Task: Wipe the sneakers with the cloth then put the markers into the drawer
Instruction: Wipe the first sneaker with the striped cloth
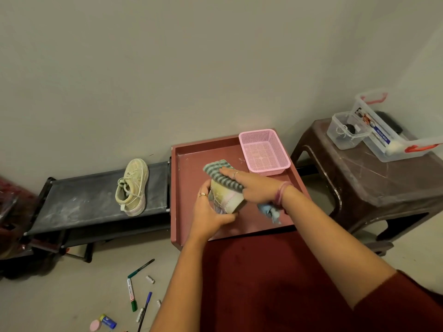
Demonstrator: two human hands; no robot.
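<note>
My left hand (208, 213) grips a pale sneaker (225, 196) and holds it over the red-brown drawer (189, 168). With flat fingers, my right hand (249, 185) presses a grey striped cloth (217, 172) onto the top of that sneaker. Beneath my right wrist lies a crumpled blue cloth (269, 210). The second pale sneaker (133, 186) lies on its side on the black shoe rack (81, 200) to the left. Several markers (131, 294) and pens are scattered on the floor at the lower left.
A pink mesh basket (263, 152) sits in the drawer's far right corner. To the right, a brown plastic stool (374, 180) carries clear storage boxes (383, 130). A small blue tube and a pink round lid (96, 325) lie among the markers. A dark red rug covers the floor beneath my arms.
</note>
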